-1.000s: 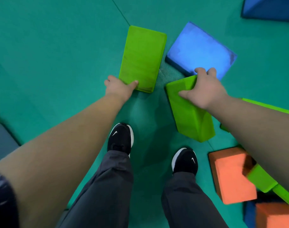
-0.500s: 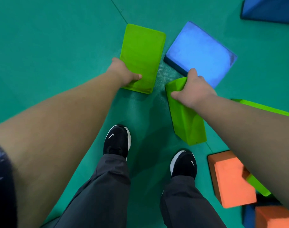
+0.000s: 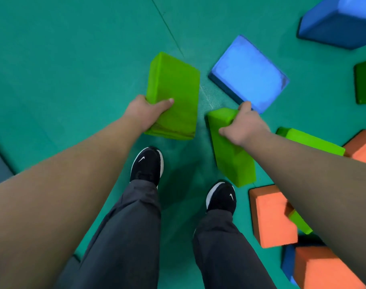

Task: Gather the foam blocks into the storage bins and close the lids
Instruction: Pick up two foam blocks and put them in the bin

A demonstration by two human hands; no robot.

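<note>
My left hand [image 3: 145, 112] grips the near end of a flat green foam block [image 3: 174, 88], thumb on top, and the block tilts up off the teal floor mat [image 3: 63, 59]. My right hand [image 3: 243, 124] holds the top end of a second green foam block [image 3: 233, 161], which hangs end-down above the mat. A blue foam block [image 3: 248, 73] lies flat just beyond my right hand. No storage bin is in view.
My two black shoes [image 3: 148, 163] stand on the mat below the blocks. Orange blocks [image 3: 269, 215], another green block [image 3: 311, 140] and more blue ones [image 3: 338, 21] lie scattered at the right. A dark green block [image 3: 365, 82] sits at the right edge.
My left hand has closed on the flat green block and raised its near end off the mat. My right hand keeps its green block and has lifted it slightly.
</note>
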